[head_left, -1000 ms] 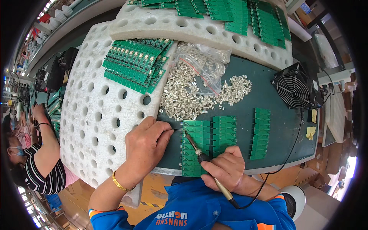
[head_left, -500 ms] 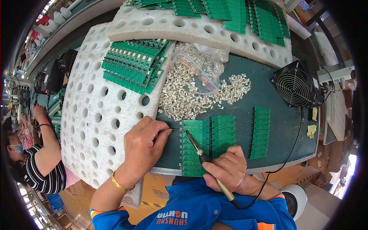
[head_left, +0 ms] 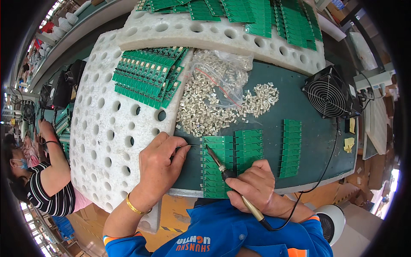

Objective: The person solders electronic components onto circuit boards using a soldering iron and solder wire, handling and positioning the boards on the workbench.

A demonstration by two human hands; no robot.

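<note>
My right hand grips a soldering iron with a black collar and a pale gold handle. Its tip rests at the upper left part of a green circuit board panel lying at the table's front edge. Between the thumb and fingertips of my left hand is pinched a thin solder wire, which reaches right to the panel's left edge, close to the iron tip. Small white connectors line that edge. To the right lie a second green panel and a third panel.
A heap of white connectors spills around a clear plastic bag. White foam at left bears stacked boards; another foam slab with boards lies behind. A black fan stands right. A co-worker sits at far left.
The whole view has shifted slightly. Both hands, the iron and the solder wire stay in nearly the same place at the panel's upper left.
</note>
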